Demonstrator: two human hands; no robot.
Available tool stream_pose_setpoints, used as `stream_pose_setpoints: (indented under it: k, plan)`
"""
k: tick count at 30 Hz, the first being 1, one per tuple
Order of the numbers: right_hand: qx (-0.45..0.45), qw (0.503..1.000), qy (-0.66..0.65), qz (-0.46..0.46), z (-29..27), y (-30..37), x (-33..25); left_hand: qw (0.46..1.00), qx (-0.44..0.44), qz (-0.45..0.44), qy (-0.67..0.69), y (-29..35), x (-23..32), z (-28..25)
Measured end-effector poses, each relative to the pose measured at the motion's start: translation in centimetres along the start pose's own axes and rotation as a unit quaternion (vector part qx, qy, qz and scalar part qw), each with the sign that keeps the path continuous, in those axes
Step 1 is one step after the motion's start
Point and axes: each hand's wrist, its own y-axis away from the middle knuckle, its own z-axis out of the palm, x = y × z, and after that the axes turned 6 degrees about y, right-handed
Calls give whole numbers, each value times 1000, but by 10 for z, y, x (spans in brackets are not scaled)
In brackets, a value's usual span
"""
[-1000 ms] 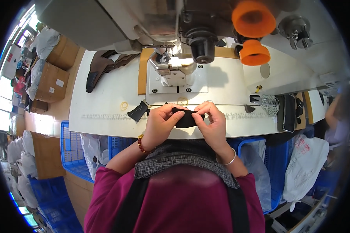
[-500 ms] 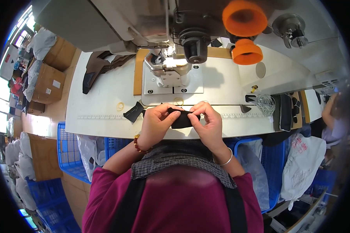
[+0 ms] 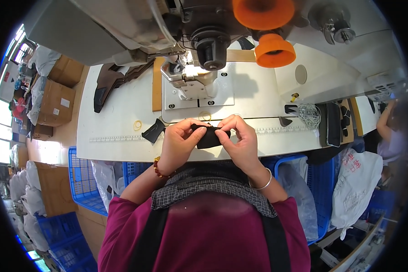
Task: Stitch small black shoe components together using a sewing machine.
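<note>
The left hand (image 3: 178,143) and right hand (image 3: 241,140) pinch a black fabric piece (image 3: 208,139) above the near side of the tabletop (image 3: 111,120).

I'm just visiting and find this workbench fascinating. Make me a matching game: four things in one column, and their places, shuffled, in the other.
Things:
1. black fabric piece
2. beaded bracelet
3. bundle of pale cord
4. orange cups

Places:
A. on the white table, off to the right
B. near the picture's top edge
C. pinched between left hand and right hand
D. around the left wrist

Pairs: 1-C, 2-D, 3-A, 4-B
</note>
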Motion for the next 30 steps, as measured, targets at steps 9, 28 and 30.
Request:
stream_pose_setpoints:
  k: [9, 28, 30]
  plan:
    - [8, 1000, -9, -10, 1, 1, 0, 1000, -9, -3, 9, 1, 5, 0]
    - [33, 987, 86, -130, 4, 2, -11, 998, -9, 55, 24, 6, 4, -2]
    - [33, 986, 91, -134, 4, 3, -11, 999, -8, 42, 32, 6, 4, -2]
